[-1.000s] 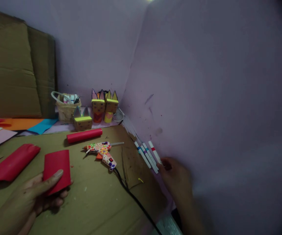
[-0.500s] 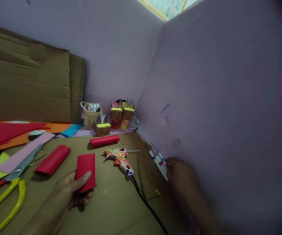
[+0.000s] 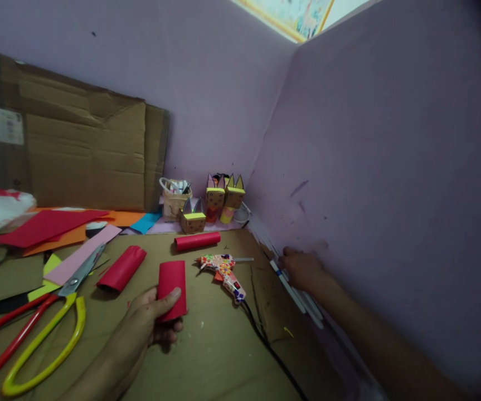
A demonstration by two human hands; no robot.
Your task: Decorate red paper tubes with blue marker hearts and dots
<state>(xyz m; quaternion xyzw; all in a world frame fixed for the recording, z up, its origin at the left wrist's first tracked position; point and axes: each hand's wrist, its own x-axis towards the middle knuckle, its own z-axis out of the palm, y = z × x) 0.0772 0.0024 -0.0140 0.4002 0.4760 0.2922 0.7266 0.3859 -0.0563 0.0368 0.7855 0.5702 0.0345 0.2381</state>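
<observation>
My left hand grips a short red paper tube, thumb across its front. By the right wall, my right hand reaches over several white pens with coloured bands; its fingertips are partly hidden and blurred, so I cannot tell whether it grips one. Between the hands lies a patterned glue gun with a clear stick at its back. A crumpled-ended red roll lies left of my left hand, and a thinner red roll lies behind it.
Large scissors with red and yellow handles lie at left, near coloured paper sheets. Cardboard animal figures and a small basket stand at the back. Cardboard leans on the wall. The glue gun's black cord runs forward.
The view has shifted left, so more scissors and cardboard show. My right hand has moved forward along the white pens. My left hand keeps its hold on the red paper tube.
</observation>
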